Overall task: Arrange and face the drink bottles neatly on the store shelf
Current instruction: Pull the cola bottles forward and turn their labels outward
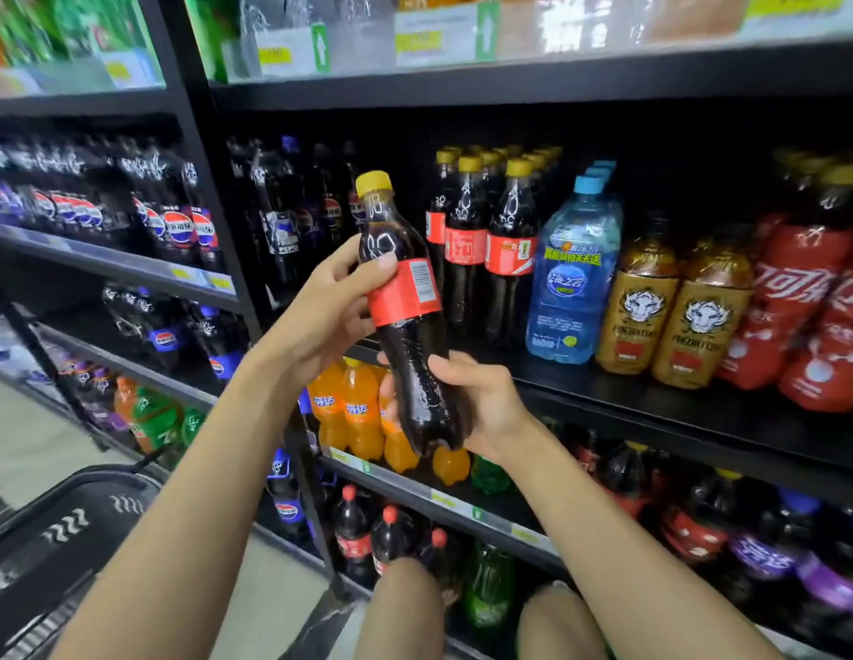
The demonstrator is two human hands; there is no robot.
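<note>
Where the view starts at the lower left, a dark basket (58, 531) is seen, and Pepsi bottles (182, 231) are ranged on the boards above it, their labels turned mostly forward. Next, the left grip (329, 307) is wrapped round the upper part of a cola bottle (405, 316): the thumb is laid on the top edge of the red label and the fingers are curled behind. This bottle is held in the air in front of the shelf (653, 402), on no board, tilted so that its yellow cap leans left, with the barcode turned to the camera. Its lower part is clasped by the right grip (477, 402), whose fingers are curled round it near the base. Behind both hands, orange bottles (353, 407) are stood on the board below. To the right, on the middle board, a cola row (486, 245) with yellow caps is lined up in files running back, red labels forward. Just beside it, blue water bottles (577, 278) are placed, then amber bottles (672, 316) printed with a tiger head, then red-wrapped bottles (805, 297), blurred at the edge.
</note>
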